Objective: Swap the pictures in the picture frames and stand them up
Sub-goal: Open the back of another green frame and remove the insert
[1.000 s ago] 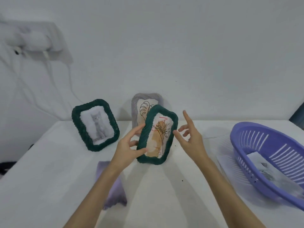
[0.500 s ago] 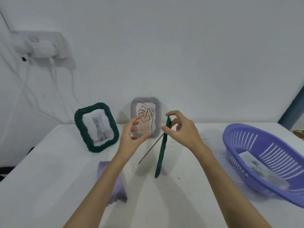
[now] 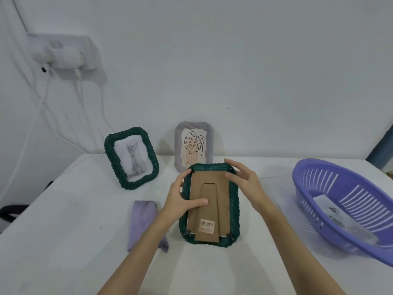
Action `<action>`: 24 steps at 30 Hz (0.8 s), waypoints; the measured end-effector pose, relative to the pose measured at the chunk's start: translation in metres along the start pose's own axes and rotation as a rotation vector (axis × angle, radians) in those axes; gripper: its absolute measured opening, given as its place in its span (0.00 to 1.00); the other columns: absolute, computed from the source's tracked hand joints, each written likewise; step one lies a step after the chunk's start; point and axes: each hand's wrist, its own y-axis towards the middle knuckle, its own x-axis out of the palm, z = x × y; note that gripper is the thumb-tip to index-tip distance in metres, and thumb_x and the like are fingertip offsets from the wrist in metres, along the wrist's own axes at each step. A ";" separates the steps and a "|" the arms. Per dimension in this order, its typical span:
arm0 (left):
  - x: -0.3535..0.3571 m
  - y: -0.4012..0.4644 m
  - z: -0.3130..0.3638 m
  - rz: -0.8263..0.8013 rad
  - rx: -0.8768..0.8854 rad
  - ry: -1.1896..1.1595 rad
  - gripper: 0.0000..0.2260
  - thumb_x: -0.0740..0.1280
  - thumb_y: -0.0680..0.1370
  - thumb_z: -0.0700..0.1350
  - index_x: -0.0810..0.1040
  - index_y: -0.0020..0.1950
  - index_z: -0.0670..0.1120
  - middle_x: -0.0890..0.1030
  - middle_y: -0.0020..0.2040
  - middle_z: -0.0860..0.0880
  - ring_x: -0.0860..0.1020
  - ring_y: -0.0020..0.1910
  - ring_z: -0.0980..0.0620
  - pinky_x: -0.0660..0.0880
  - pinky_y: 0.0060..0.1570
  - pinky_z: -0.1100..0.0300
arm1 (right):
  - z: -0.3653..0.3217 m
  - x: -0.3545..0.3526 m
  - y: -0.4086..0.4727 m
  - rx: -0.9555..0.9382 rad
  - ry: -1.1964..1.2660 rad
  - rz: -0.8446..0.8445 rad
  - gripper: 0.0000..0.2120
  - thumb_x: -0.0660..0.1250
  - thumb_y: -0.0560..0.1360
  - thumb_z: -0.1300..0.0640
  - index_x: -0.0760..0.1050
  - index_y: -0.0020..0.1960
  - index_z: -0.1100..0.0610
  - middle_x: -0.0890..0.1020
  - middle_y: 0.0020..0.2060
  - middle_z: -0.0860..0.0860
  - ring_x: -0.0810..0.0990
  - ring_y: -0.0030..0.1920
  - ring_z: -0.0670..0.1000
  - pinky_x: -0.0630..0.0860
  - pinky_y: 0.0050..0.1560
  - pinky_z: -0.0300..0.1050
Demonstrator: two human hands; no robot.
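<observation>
- The green frame (image 3: 209, 204) now lay face down on the table (image 3: 63, 209), brown backing board (image 3: 209, 201) and folded stand up; half a second earlier it stood on edge, pinched by the right hand, and a second earlier its picture faced the camera.
- Left hand (image 3: 180, 201) held the frame's left edge, thumb pressed flat across the backing, fingers curled at the top left corner.
- Right hand (image 3: 244, 179) hovered at the top right corner, fingers loosely spread and gripping nothing I could see; contact with the rim could not be told.
- Judgement: the flip exposed the back, so the next step looked like freeing the dark corner tabs and lifting the board to get the picture out. The swap in this frame was not yet done.
- Cat frame (image 3: 131, 158) stood upright at back left, well apart from the hands.
- Grey frame (image 3: 192, 143) with a leaf drawing stood just behind the green frame; a careless lift of the board could knock it.
- Purple cloth (image 3: 144, 222) lay just left of the left wrist.
- Purple basket (image 3: 344, 207) sat at right, a loose print (image 3: 336, 213) inside, probably a replacement picture.
- Wall socket (image 3: 63, 54) with trailing cables (image 3: 46, 107) at upper left, out of the way.
</observation>
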 end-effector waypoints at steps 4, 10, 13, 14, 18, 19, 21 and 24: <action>0.002 -0.014 -0.015 0.067 -0.055 0.171 0.41 0.80 0.62 0.46 0.62 0.69 0.57 0.67 0.60 0.50 0.69 0.58 0.56 0.69 0.55 0.63 | 0.047 0.016 -0.005 0.081 -0.255 -0.013 0.33 0.74 0.68 0.53 0.64 0.70 0.49 0.73 0.62 0.46 0.72 0.59 0.46 0.72 0.56 0.38; -0.002 -0.029 -0.027 0.070 -0.115 0.471 0.40 0.75 0.65 0.58 0.57 0.71 0.55 0.65 0.59 0.49 0.65 0.60 0.52 0.66 0.59 0.59 | 0.082 0.028 -0.008 0.070 -0.669 0.046 0.39 0.66 0.64 0.33 0.61 0.71 0.45 0.72 0.62 0.46 0.68 0.61 0.49 0.63 0.62 0.50; -0.005 -0.035 -0.039 0.051 -0.114 0.723 0.40 0.67 0.67 0.66 0.55 0.72 0.53 0.67 0.59 0.49 0.64 0.61 0.51 0.64 0.61 0.57 | 0.086 0.033 -0.012 -0.001 -0.812 0.050 0.34 0.65 0.69 0.35 0.60 0.71 0.45 0.72 0.62 0.44 0.65 0.62 0.49 0.58 0.54 0.45; -0.005 -0.037 -0.041 0.049 -0.102 0.785 0.39 0.64 0.68 0.68 0.55 0.73 0.52 0.67 0.59 0.49 0.64 0.61 0.50 0.64 0.61 0.57 | 0.087 0.035 -0.014 -0.014 -0.849 0.051 0.33 0.64 0.70 0.35 0.60 0.71 0.45 0.72 0.62 0.44 0.65 0.63 0.49 0.57 0.53 0.45; -0.006 -0.040 -0.043 0.037 -0.063 0.856 0.41 0.56 0.64 0.74 0.55 0.72 0.55 0.63 0.59 0.49 0.62 0.59 0.51 0.61 0.60 0.59 | 0.094 0.039 -0.022 -0.043 -0.984 0.119 0.35 0.50 0.66 0.28 0.64 0.67 0.44 0.73 0.61 0.43 0.66 0.61 0.48 0.57 0.50 0.45; -0.006 -0.039 -0.044 0.032 -0.057 0.873 0.41 0.53 0.62 0.75 0.55 0.71 0.56 0.62 0.59 0.49 0.61 0.59 0.51 0.61 0.60 0.59 | 0.095 0.039 -0.025 -0.070 -1.018 0.154 0.34 0.48 0.65 0.29 0.67 0.66 0.44 0.74 0.59 0.43 0.68 0.59 0.49 0.58 0.49 0.45; -0.007 -0.037 -0.044 0.012 -0.049 0.926 0.42 0.49 0.60 0.75 0.57 0.70 0.57 0.62 0.60 0.49 0.61 0.60 0.50 0.60 0.61 0.58 | 0.099 0.041 -0.030 -0.142 -1.068 0.209 0.30 0.49 0.67 0.32 0.73 0.61 0.45 0.77 0.54 0.44 0.72 0.53 0.50 0.58 0.46 0.45; -0.009 -0.035 -0.045 -0.013 -0.046 0.982 0.42 0.47 0.60 0.76 0.59 0.70 0.58 0.63 0.61 0.49 0.60 0.59 0.50 0.60 0.62 0.57 | 0.103 0.041 -0.034 -0.221 -1.142 0.259 0.23 0.53 0.70 0.36 0.78 0.54 0.46 0.80 0.46 0.46 0.76 0.46 0.52 0.60 0.43 0.46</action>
